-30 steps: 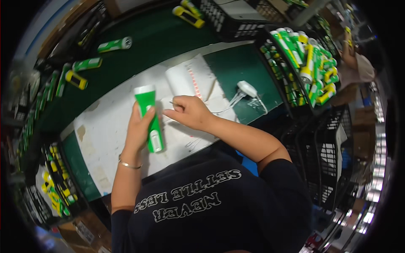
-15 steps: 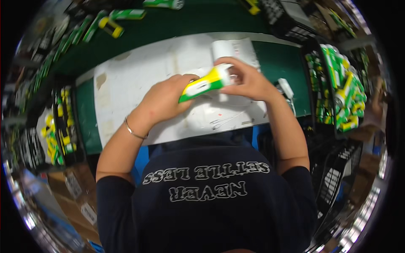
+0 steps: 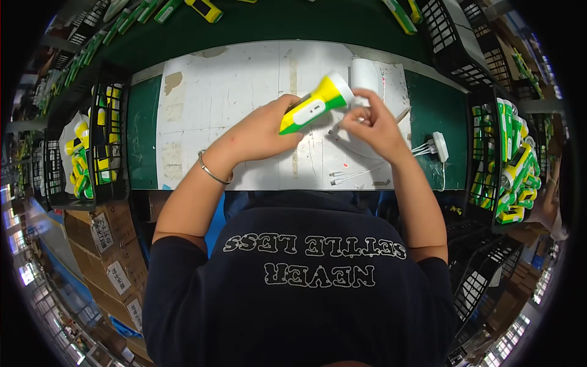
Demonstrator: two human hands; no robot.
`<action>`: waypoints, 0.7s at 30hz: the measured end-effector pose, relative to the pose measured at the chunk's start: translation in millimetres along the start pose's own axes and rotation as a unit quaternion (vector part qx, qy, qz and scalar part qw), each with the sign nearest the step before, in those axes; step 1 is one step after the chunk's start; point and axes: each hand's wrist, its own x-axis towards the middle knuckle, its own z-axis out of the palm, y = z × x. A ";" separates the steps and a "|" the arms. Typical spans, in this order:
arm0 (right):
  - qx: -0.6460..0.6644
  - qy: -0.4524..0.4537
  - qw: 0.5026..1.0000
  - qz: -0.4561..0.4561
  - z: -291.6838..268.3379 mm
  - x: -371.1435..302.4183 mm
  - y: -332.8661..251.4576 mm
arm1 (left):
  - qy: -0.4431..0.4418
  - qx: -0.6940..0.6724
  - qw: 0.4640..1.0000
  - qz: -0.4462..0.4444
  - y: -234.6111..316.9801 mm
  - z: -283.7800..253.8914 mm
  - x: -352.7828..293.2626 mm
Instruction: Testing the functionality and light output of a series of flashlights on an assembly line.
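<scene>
A yellow and green flashlight (image 3: 317,107) with a white lens rim and a white side panel is tilted above the white work sheet. My left hand (image 3: 267,130) is wrapped round its handle, and its head points up and to the right. Beside the head, apart from it, is my right hand (image 3: 378,129), with thumb and fingers curled together. Whatever lies between those fingertips is too small to make out. White charging cables (image 3: 354,176) with small plugs lie on the sheet below the right hand. They run to a white multi-port charger (image 3: 439,147) at the right.
A white roll (image 3: 365,74) stands behind my right hand on the white sheet (image 3: 214,104). Black crates at the left (image 3: 92,156) and right (image 3: 483,158) hold several flashlights. More flashlights (image 3: 205,10) lie along the green table's far edge. Cardboard boxes (image 3: 113,257) are stacked lower left.
My right hand has come off the flashlight's head and sits lower, to its right. The flashlight is tipped up more steeply in my left hand. The whole view has shifted somewhat.
</scene>
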 end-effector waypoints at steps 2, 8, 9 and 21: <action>-0.390 0.019 0.921 0.016 8.9 -6.6 17.4 | 0.001 -0.031 1.000 -0.005 -18.3 11.8 2.6; -0.420 0.133 0.894 -0.078 15.3 -4.6 34.8 | 0.057 -0.102 0.993 -0.013 -28.4 37.7 15.0; -0.321 0.116 0.940 -0.005 8.0 -3.9 33.1 | 0.056 -0.102 0.993 -0.012 -28.8 40.9 16.1; 0.007 0.050 0.998 0.038 -16.4 -14.2 14.4 | 0.082 -0.047 0.994 0.050 -15.7 70.6 29.9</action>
